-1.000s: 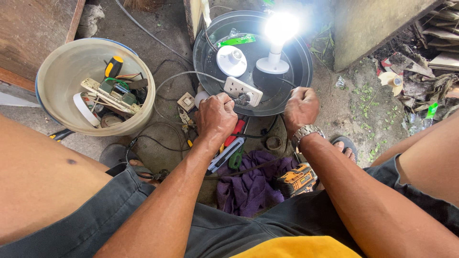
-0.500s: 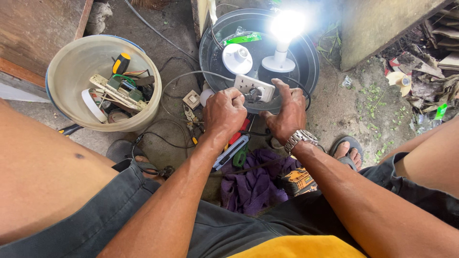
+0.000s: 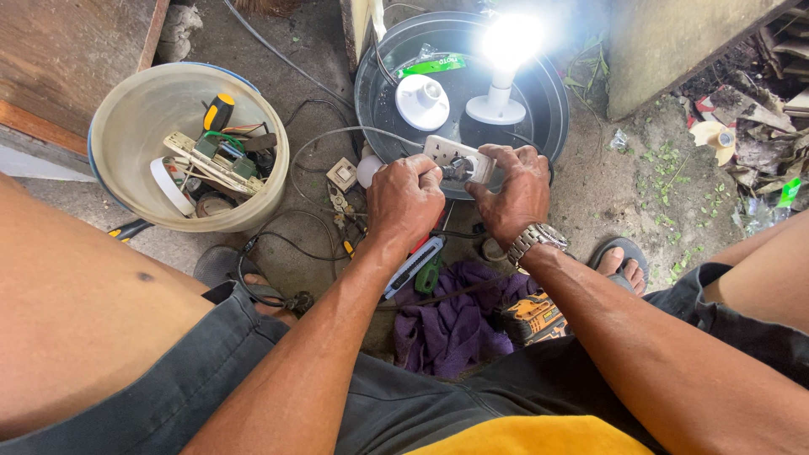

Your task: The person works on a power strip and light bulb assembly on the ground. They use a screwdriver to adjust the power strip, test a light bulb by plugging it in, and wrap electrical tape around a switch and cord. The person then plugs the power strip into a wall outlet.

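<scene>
Both hands are clamped on the white plastic rectangular socket strip (image 3: 457, 157), left hand (image 3: 406, 200) at 9 o'clock, right hand (image 3: 516, 192) at 3, over the dark round metal basin's (image 3: 552, 109) 6 o'clock rim.

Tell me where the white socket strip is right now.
In the head view, the socket strip sits at top centre, on the near rim of the dark round tray, between the left hand and right hand, below the lit bulb.

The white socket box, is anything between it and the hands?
Nothing visible. The left hand and right hand both grip the white socket box directly, at the near rim of the dark round tray.
</scene>
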